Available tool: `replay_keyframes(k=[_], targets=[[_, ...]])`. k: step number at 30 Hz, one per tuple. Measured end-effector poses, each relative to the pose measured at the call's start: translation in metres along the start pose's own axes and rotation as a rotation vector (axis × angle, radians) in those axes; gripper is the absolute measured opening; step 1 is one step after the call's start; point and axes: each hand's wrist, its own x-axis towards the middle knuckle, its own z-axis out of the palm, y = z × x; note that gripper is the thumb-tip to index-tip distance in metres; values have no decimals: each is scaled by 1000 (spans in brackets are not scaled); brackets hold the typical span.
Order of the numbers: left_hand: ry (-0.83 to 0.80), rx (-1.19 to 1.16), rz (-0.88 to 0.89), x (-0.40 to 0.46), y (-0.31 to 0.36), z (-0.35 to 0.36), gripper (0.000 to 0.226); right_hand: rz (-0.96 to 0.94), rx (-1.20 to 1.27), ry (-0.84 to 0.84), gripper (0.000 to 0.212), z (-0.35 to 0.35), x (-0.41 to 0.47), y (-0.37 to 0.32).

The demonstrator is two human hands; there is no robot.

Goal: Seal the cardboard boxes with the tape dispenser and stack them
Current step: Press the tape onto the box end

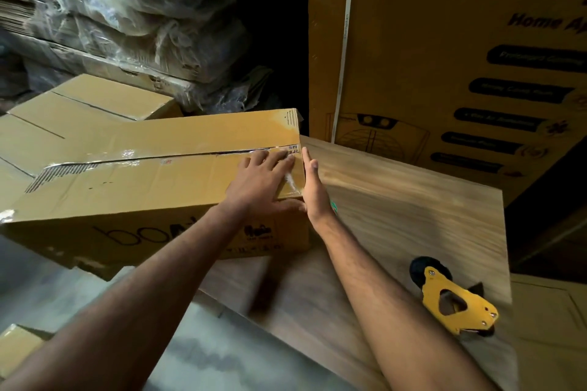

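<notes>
though taped, box under both flat hands

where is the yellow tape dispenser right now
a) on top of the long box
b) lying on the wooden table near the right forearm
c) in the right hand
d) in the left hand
b: the tape dispenser lies on the wooden table beside the right forearm, while the left hand and right hand are both flat against the long box.

Matt brown corrugated cardboard box, glossy clear tape along its seam, smooth wood-grain surface, yellow painted metal dispenser, crinkled shiny plastic wrap over flattened cardboard
</notes>
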Motion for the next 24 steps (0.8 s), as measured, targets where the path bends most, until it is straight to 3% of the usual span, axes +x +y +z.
replay_keyframes(k=[5, 10, 12, 14, 16, 19, 24], targets=[[8, -43, 51, -5, -11, 1, 108, -68, -337, 72, 60, 5, -12, 6], [-75, -170, 184, -21, -27, -6, 118, -217, -548, 40, 73, 7, -42, 16], [-107, -444, 148, -24, -32, -15, 103, -241, -628, 2, 70, 5, -45, 19], [-79, -604, 79, -21, -27, -21, 71, -286, -729, 18, 66, 3, -50, 17], [51, -561, -29, -22, -15, -15, 50, -441, -858, 59, 59, 0, -60, 19], [164, -387, -159, -26, 0, 1, 45, -635, -954, 95, 54, -5, -73, 25], [70, -313, -120, -23, -3, 6, 54, -383, -1024, -42, 62, -2, -60, 2]])
